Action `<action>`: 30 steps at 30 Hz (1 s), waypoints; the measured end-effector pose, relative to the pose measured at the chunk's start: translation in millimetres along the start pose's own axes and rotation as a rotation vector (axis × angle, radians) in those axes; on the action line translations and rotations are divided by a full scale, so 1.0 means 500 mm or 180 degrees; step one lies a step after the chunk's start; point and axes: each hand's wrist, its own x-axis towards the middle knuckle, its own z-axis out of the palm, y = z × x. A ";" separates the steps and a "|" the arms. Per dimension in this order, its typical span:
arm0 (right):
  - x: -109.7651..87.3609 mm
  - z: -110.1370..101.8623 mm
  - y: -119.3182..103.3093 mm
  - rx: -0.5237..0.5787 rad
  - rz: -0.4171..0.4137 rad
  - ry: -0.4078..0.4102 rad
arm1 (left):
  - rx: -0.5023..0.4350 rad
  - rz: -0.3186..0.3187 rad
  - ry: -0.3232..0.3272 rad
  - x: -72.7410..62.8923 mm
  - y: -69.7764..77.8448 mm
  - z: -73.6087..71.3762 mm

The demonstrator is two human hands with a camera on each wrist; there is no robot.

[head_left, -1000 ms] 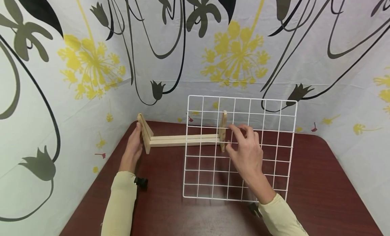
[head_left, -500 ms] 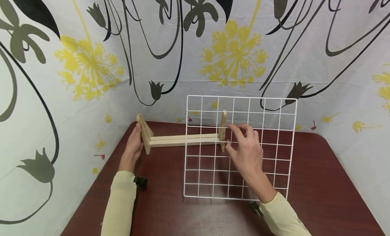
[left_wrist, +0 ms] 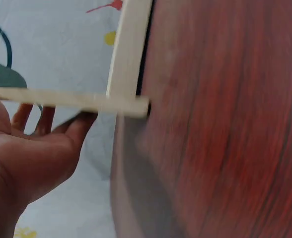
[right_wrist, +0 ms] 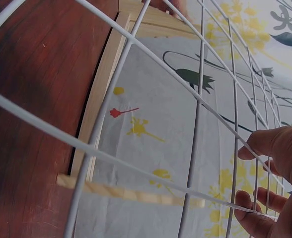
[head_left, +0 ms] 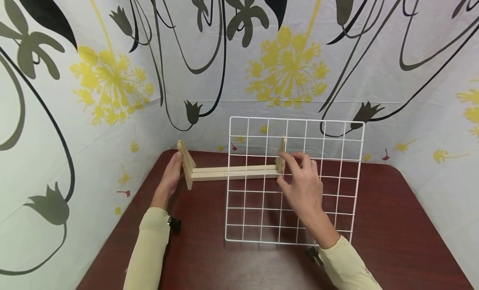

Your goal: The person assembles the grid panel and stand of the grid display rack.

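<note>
A wooden stand (head_left: pixel 235 173), a rail with an upright end piece at each end, stands near the table's back edge. My left hand (head_left: pixel 170 173) touches the outer side of its left end piece (head_left: pixel 186 165); in the left wrist view the fingers (left_wrist: pixel 79 130) lie against that board without wrapping it. My right hand (head_left: pixel 303 189) holds a white wire grid panel (head_left: pixel 245 209) by wires near its middle, thumb and fingertips at the wires in the right wrist view. The panel faces me in front of the stand and overlaps its right end piece (right_wrist: pixel 131 194).
The dark red table (head_left: pixel 202 248) reaches back to a white cloth backdrop (head_left: pixel 209 82) with yellow, grey and black plant prints, which also hangs at both sides. Dark wrist cameras sit by both sleeves.
The wooden stand has slid a little to the right, and my left hand has moved right with it. My right hand and the grid panel have stayed almost in place.
</note>
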 end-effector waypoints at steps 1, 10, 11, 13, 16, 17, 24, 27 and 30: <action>0.000 0.000 0.000 0.0005 0.0002 -0.0002 | 0.0122 0.0070 -0.0013 0.000 0.002 0.003; 0.006 -0.005 0.002 0.0033 0.0028 -0.0030 | 0.0455 0.0249 -0.0224 0.004 0.016 0.033; 0.007 -0.006 0.002 0.0030 0.0027 -0.0030 | 0.0498 0.0249 -0.0222 0.004 0.017 0.036; 0.009 -0.008 0.003 0.0022 0.0024 -0.0032 | 0.0547 0.0263 -0.0259 0.007 0.018 0.043; 0.010 -0.010 0.003 0.0004 0.0026 -0.0040 | 0.0589 0.0327 -0.0359 0.011 0.021 0.053; 0.010 -0.010 0.003 0.0002 0.0025 -0.0050 | 0.0604 0.0345 -0.0387 0.013 0.022 0.057; 0.008 -0.009 0.003 -0.0027 -0.0020 -0.0085 | 0.0662 0.0387 -0.0500 0.018 0.030 0.086; 0.006 -0.010 0.003 -0.0047 -0.0017 -0.0078 | 0.0695 0.0494 -0.0536 0.023 0.032 0.103; 0.005 -0.014 0.005 -0.0051 -0.0002 -0.0080 | 0.0717 0.0640 -0.0549 0.028 0.035 0.123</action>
